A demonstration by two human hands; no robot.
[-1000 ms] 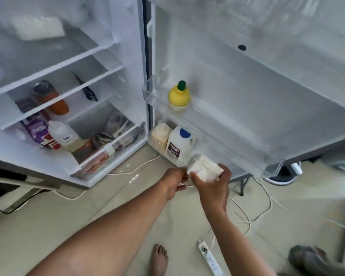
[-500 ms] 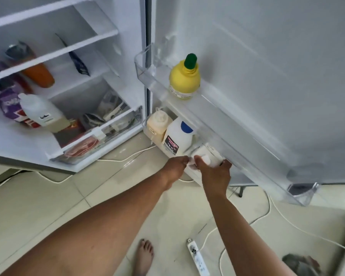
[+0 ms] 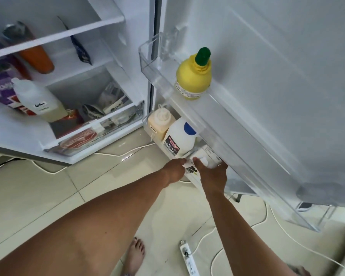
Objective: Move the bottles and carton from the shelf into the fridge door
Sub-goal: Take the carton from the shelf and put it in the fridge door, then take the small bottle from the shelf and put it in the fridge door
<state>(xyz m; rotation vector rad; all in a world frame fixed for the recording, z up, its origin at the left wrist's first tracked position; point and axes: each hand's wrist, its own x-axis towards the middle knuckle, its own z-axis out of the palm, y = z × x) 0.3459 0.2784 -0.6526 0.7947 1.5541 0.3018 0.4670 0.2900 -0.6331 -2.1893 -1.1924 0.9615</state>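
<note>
A white carton (image 3: 208, 159) sits low in the bottom door bin (image 3: 157, 141), right of a white blue-capped bottle (image 3: 180, 137) and a cream squeeze bottle (image 3: 160, 121). My right hand (image 3: 212, 176) grips the carton from the front. My left hand (image 3: 174, 169) touches its left side at the bin's rim; its fingers are partly hidden. A yellow green-capped bottle (image 3: 193, 78) stands in the upper door bin (image 3: 153, 76). On the fridge shelf (image 3: 12, 126) a clear bottle (image 3: 38, 100), an orange bottle (image 3: 33, 52) and a purple carton (image 3: 2, 86) lie.
The crisper drawer (image 3: 100, 126) below the shelf holds several packets. A dark pouch (image 3: 80, 48) leans on the upper shelf. A white power strip (image 3: 188, 257) and cables (image 3: 263, 220) lie on the tiled floor near my bare foot (image 3: 135, 253).
The carton has gone from in front of the door down into the bottom bin beside the blue-capped bottle, both hands following it. My head has moved closer and lower.
</note>
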